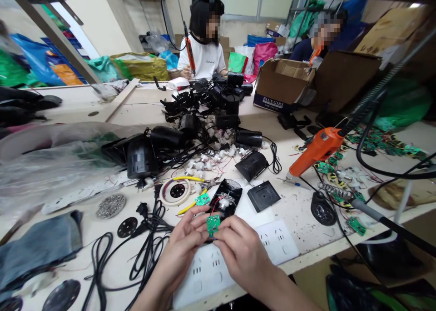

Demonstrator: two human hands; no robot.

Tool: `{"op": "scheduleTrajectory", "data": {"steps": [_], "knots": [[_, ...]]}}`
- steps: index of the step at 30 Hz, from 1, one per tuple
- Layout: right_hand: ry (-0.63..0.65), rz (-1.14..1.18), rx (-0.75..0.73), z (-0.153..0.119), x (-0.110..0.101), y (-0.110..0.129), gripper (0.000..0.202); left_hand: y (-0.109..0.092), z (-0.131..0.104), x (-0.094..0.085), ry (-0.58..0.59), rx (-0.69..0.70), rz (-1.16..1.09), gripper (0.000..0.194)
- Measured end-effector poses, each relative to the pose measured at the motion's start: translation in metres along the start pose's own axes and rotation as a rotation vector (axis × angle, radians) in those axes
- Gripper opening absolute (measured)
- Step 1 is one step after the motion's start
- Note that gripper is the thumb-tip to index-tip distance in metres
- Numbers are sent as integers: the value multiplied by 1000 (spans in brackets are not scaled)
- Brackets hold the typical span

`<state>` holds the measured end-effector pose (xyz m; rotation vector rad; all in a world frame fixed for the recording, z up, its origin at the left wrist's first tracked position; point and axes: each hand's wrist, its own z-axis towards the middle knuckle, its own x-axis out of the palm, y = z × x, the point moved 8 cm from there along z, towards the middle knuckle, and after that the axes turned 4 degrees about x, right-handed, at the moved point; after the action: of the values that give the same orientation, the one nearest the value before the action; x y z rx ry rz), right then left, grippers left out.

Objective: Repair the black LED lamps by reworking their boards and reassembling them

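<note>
A small green circuit board (pixel 213 224) is pinched between my left hand (pixel 189 233) and my right hand (pixel 240 243), near the front of the table. Just beyond it lies an open black plastic housing (pixel 235 195), with a motor and red wires inside. Another green circuit board (pixel 202 199) sits left of the housing, close to my left fingertips. To its right is a flat black cover (pixel 263 196). Beneath my hands stretches a white power strip (pixel 207 274) with several sockets. Whether wires join the held board to the motor is hard to make out.
An orange electric screwdriver (pixel 316 149) hangs at the right. Black housings (pixel 218 97) pile up mid-table, with white motors (pixel 200 165) in front. Black power cords (pixel 146 243) coil at the left, near a dish of screws (pixel 111 206). Two people sit across the table beside a cardboard box (pixel 282 83).
</note>
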<state>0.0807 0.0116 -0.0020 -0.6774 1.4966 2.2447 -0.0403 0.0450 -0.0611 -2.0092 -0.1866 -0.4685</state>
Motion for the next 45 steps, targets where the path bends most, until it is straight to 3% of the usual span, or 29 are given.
{"op": "scheduleTrajectory", "data": {"steps": [4,10,14,24,29,35,38,40,45], "knots": [[-14,37,-14,4,-6,-1,14,2,2,-2,10,6,6,50],[-211,-70,72,18,-33,-32,16,1,5,0,16,13,101,50],[-170,-187,73,25,-28,-44,18,-1,6,1,-12,13,83,52],[-82,-182,89,24,-13,-49,22,3,9,1,46,-15,107,54],[-96,-197,85,24,-14,-49,20,8,11,-2,86,11,314,48],[-80,-222,68,26,-14,-45,29,-6,10,6,126,125,558,43],[-48,-247,60,27,-11,-45,33,-7,6,8,111,88,510,41],[-60,-243,61,27,-11,-45,31,-11,4,7,65,87,425,49],[-100,-250,101,28,-12,-48,14,-27,5,7,16,107,348,60]]}}
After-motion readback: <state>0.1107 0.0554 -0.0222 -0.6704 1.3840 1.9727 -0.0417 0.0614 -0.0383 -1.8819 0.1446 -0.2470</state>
